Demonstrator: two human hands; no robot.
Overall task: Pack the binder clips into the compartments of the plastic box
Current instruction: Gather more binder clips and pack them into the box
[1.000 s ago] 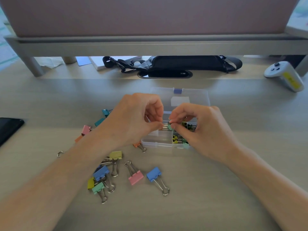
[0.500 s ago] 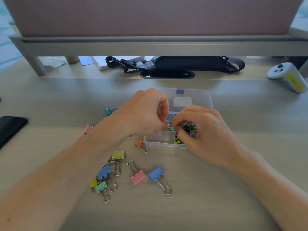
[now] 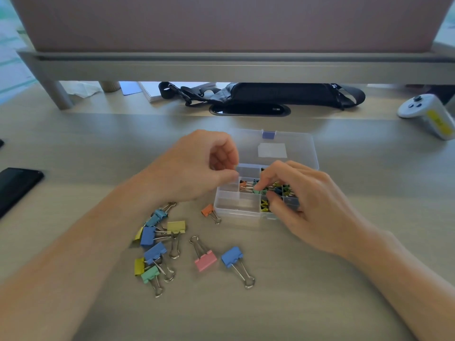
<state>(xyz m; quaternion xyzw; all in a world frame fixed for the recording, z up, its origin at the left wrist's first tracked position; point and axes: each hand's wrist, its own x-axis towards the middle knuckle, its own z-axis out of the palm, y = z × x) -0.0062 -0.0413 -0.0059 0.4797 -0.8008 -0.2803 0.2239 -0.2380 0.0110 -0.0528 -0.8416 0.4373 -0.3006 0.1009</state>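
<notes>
1. Head view shows the clear plastic compartment box point(image 3: 236, 207) sitting open on the pale wooden counter point(image 3: 320, 303), its lid laid back on the far side.
2. Packed so far: small binder clips in mixed colours point(image 3: 283, 189) fill the middle-row compartments, and small yellow ones point(image 3: 264, 205) sit in a near cell. The near-left and far-left compartments look empty.
3. Right hand point(image 3: 312, 207) is over the box, its fingers point(image 3: 264, 180) pinching a small teal clip point(image 3: 257, 191) at the middle row, seemingly seating it.
4. Left hand point(image 3: 194, 168) hovers at the box's left edge, fingers curled with thumb and forefinger pressed together; whether they hold anything I cannot tell.
5. Left to pack: a loose pile of larger blue, yellow and green clips point(image 3: 157, 249), a pink clip point(image 3: 205, 259), a blue clip point(image 3: 231, 257) and a small orange clip point(image 3: 208, 210) just beside the box.
6. Judgement: roughly half done, with about a dozen clips remaining on the counter.
</notes>
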